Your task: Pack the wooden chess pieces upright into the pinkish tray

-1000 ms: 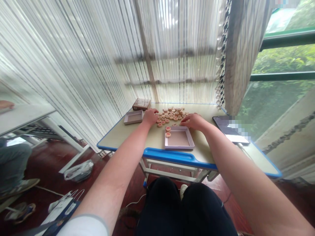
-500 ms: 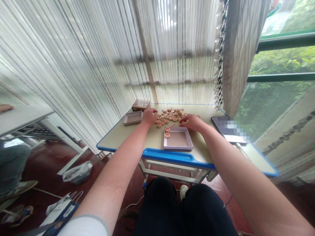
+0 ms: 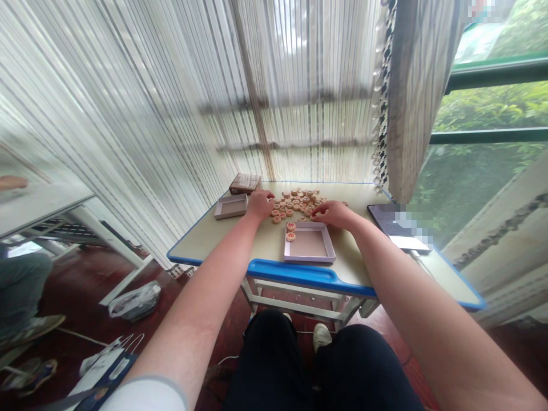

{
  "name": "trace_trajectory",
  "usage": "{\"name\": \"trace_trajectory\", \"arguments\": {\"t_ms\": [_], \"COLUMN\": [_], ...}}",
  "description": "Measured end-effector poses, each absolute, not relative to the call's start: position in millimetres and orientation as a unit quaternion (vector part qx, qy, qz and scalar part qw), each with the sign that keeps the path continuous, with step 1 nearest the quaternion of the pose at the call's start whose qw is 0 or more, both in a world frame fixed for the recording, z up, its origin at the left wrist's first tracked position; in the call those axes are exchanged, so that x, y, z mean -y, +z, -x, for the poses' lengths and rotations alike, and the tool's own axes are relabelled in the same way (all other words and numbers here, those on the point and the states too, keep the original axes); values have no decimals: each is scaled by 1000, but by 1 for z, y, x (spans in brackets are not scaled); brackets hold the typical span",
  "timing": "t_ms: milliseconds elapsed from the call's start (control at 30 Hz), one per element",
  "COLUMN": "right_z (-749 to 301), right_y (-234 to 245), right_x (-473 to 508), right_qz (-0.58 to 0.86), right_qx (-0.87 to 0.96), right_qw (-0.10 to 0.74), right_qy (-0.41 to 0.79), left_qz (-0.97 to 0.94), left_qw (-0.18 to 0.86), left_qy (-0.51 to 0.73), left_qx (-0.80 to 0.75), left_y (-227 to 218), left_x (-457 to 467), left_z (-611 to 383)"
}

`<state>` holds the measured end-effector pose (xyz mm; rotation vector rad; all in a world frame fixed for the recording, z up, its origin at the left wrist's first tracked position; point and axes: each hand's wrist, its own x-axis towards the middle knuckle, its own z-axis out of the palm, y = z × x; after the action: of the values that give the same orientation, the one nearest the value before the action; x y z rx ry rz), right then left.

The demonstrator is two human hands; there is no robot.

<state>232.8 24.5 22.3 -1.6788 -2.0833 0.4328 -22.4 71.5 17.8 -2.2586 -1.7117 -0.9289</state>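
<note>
Round wooden Chinese chess pieces (image 3: 297, 204) with carved characters lie in a loose pile on the desk. My left hand (image 3: 260, 204) rests at the pile's left edge, its fingers loosely bent and apart, with no piece visible in them. At the right front of the pile, my right hand (image 3: 334, 213) has thumb and fingers apart, the fingertips close against pieces; whether it touches one is unclear. Just in front stands a shallow pale box tray (image 3: 331, 251). Two red-marked pieces sit in its left side, an upper piece (image 3: 291, 226) and a lower piece (image 3: 291, 237).
Beyond my left hand are a brown printed box (image 3: 245, 182) and a second shallow tray (image 3: 231, 215). A tablet-like device (image 3: 391, 225) lies at right with a cable. The desk has a blue front edge (image 3: 295, 271). Another person's hand (image 3: 12, 182) shows at far left.
My right hand has shifted slightly left toward the pieces at the pile's edge. My left hand has barely moved. The two pieces in the tray are unchanged.
</note>
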Motion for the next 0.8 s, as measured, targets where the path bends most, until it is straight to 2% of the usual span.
{"name": "trace_trajectory", "arguments": {"t_ms": [167,367,533,733,800], "right_z": [-236,-237,-235,-229,-225], "right_y": [16,16,19,28,35], "right_x": [-32,-33,-30,-21,-12], "right_qz": [603,615,622,622,617], "right_qx": [744,740,741,738,745], "right_qw": [214,226,204,243,232], "right_qy": [192,152,147,98,102], "left_qz": [761,752,761,756,759], "left_qw": [78,71,70,79,81], "left_qy": [-313,-309,-300,-306,-302], "left_qx": [563,578,571,573,571], "left_y": [17,19,20,18,18], "left_x": [-73,-72,-70,-72,-73], "left_z": [23,21,21,22,22]}}
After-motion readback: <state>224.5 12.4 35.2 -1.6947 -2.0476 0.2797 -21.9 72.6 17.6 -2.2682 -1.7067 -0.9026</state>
